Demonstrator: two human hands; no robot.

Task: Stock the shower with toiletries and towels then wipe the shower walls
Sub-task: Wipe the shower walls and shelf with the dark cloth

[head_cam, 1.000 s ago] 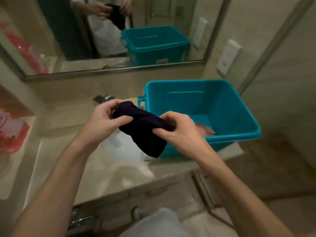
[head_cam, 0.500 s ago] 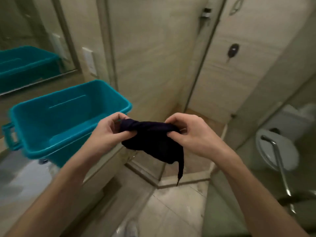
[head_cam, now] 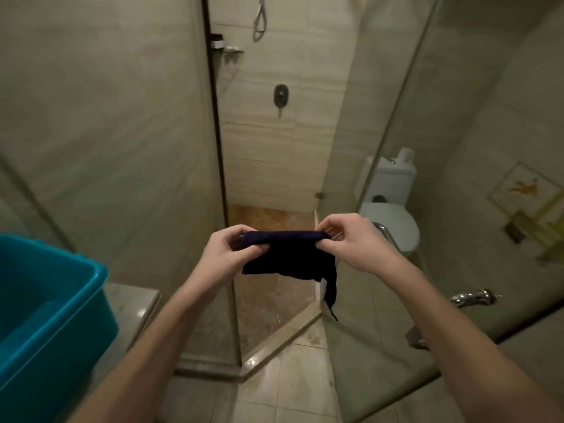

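Observation:
A dark navy cloth point(head_cam: 290, 257) is stretched between both hands in front of the shower opening. My left hand point(head_cam: 227, 254) pinches its left end and my right hand point(head_cam: 354, 244) pinches its right end; a loose corner hangs down below the right side. Straight ahead is the shower stall, with a tiled back wall point(head_cam: 283, 154), a dark mixer valve point(head_cam: 280, 94), a hanging hose loop point(head_cam: 260, 22) and a small corner shelf point(head_cam: 227, 50) carrying a dark item.
A teal plastic bin point(head_cam: 48, 319) stands on the counter at lower left. A glass panel point(head_cam: 106, 148) flanks the shower on the left, the open glass door point(head_cam: 381, 117) on the right. A white toilet point(head_cam: 392, 221) and a chrome tap point(head_cam: 471, 297) lie to the right.
My view has swung right from the mirror and bin to face the shower. Both hands have pulled the bunched cloth out into a straight band while carrying it toward the stall.

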